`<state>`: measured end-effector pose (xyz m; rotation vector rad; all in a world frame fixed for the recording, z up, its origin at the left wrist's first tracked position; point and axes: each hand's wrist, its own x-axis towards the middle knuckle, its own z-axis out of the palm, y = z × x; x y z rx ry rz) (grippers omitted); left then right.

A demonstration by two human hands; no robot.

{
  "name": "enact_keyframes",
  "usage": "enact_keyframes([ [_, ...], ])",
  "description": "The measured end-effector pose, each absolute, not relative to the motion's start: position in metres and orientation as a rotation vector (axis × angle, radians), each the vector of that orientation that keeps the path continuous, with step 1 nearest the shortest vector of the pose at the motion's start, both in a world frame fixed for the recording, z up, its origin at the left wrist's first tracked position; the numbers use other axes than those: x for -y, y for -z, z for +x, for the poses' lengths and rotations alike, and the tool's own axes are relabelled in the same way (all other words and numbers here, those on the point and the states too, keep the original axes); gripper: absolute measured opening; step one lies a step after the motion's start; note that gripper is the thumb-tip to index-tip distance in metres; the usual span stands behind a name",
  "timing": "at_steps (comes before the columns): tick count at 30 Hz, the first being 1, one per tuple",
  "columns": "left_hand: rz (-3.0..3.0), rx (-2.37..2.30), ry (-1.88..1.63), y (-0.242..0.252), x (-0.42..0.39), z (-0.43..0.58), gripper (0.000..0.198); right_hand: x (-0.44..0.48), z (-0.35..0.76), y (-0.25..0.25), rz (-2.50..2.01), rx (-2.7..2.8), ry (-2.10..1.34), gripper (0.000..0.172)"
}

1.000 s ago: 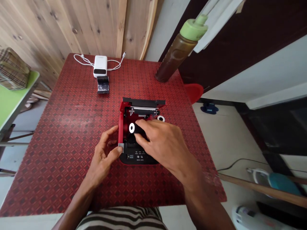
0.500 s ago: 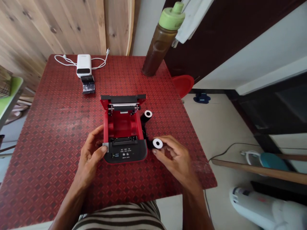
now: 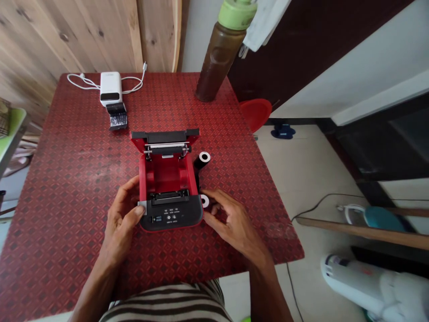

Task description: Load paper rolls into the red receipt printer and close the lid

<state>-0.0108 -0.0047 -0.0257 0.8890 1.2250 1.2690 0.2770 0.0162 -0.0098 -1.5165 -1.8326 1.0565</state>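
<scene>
A small red and black printer (image 3: 167, 183) sits on the red patterned table (image 3: 67, 188) with its lid tilted open and its red bay bare. My left hand (image 3: 122, 217) grips the printer's front left corner, thumb on a grey tab. My right hand (image 3: 231, 219) rests at the printer's right side, fingers curled beside a black roll with a white end (image 3: 204, 200). Whether the fingers still grip that roll is unclear. A second black roll with a white end (image 3: 202, 158) lies just behind it.
At the table's far left lie a white power bank (image 3: 110, 88) with a white cable (image 3: 134, 80) and a small black item (image 3: 118, 120). A brown bottle with a green cap (image 3: 221, 53) stands at the far edge. A red stool (image 3: 256, 112) and floor clutter lie to the right.
My right hand lifted a black roll out of the printer's bay and brought it down to the table at the printer's right side. My left hand stayed on the front corner.
</scene>
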Motion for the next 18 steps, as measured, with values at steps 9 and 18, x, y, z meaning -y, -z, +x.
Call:
enact_keyframes([
  [9, 0.901, -1.248, -1.264, 0.026, 0.004, -0.010, 0.058, -0.052, 0.303, 0.007, -1.601, 1.673, -0.793, 0.025],
  [18, 0.893, -1.242, -1.244, 0.022, 0.002, -0.009, 0.061, -0.131, 0.283, 0.043, -1.485, 1.777, -0.792, 0.030],
])
